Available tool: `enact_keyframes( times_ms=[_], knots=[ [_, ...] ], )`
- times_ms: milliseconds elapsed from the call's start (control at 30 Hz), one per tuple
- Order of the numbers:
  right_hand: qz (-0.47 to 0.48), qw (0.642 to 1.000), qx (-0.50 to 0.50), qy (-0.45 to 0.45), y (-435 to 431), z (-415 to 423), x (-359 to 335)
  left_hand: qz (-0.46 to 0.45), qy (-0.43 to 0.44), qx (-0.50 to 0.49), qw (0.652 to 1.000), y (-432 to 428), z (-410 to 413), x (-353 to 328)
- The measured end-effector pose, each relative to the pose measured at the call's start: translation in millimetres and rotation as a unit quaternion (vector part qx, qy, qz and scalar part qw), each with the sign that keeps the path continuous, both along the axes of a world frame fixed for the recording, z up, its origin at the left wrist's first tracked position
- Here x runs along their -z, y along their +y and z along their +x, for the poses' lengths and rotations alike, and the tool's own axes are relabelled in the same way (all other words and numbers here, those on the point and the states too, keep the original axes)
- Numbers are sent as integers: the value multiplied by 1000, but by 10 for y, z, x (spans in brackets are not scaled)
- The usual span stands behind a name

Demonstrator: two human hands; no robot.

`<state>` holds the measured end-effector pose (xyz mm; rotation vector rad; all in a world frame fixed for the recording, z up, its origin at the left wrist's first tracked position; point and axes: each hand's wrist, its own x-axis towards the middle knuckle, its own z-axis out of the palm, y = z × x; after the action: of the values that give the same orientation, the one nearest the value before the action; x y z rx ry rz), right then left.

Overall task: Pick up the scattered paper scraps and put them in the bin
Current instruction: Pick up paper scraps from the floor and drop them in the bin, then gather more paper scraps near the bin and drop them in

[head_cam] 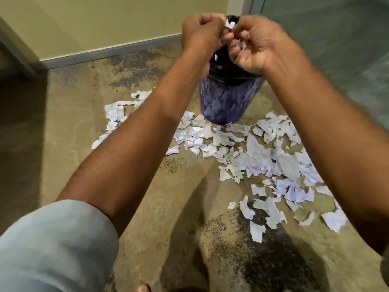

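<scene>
White paper scraps (259, 157) lie scattered on the floor (147, 207) around the blue bin's (228, 98) base. Over its black-lined mouth, your left hand (202, 32) and right hand (260, 43) are curled shut together on a few scraps (229, 24). No writing is legible.

Mottled tan floor (69, 114), dark speckly patches all over. Pale yellow-green wall (105, 24) at back, grey baseboard (109, 52) along bottom. Greyish panel (336, 34) far right, kinda blurry. Toe (143, 288) poking in, bottom edge.
</scene>
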<state>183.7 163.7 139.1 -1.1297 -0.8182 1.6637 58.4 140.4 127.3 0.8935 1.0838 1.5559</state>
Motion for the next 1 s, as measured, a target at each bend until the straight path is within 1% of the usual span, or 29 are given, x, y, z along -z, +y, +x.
enact_keyframes(
  times_ms=[100, 200, 267, 333, 433, 500, 567, 633, 700, 767, 900, 1000],
  knots=[
    [-24, 998, 61, -6, 173, 142, -12, -29, 57, -19, 998, 217, 195, -11],
    [-46, 992, 113, -27, 308, 226, 23, -65, 102, 19, 992, 361, 285, -25],
    [-53, 991, 113, -46, 338, 246, 62, -78, 127, 61, 987, 448, 275, -18],
    [-45, 995, 81, -43, 313, 253, 88, -63, 163, 86, 981, 489, 233, -2],
    [-12, 996, 54, -69, 290, 281, 121, -38, 160, 97, 982, 520, 144, 54],
    [20, 995, 57, -86, 305, 317, 156, -14, 132, 105, 986, 526, 69, 119],
    [48, 990, 92, -94, 310, 343, 183, 9, 76, 115, 990, 512, 7, 186],
    [64, 987, 128, -78, 280, 357, 197, 26, 64, 114, 991, 419, -30, 208],
    [80, 987, 131, -53, 194, 359, 209, 35, 81, 116, 989, 247, -38, 197],
    [98, 987, 116, -55, 44, 343, 206, 41, 110, 143, 983, 33, -28, 179],
    [100, 985, 89, -105, -426, 378, 286, 22, 160, 212, 964, -418, 44, 292],
    [87, 976, 41, -194, -831, 498, 474, -34, 197, 279, 939, -724, 103, 613]
  ],
)
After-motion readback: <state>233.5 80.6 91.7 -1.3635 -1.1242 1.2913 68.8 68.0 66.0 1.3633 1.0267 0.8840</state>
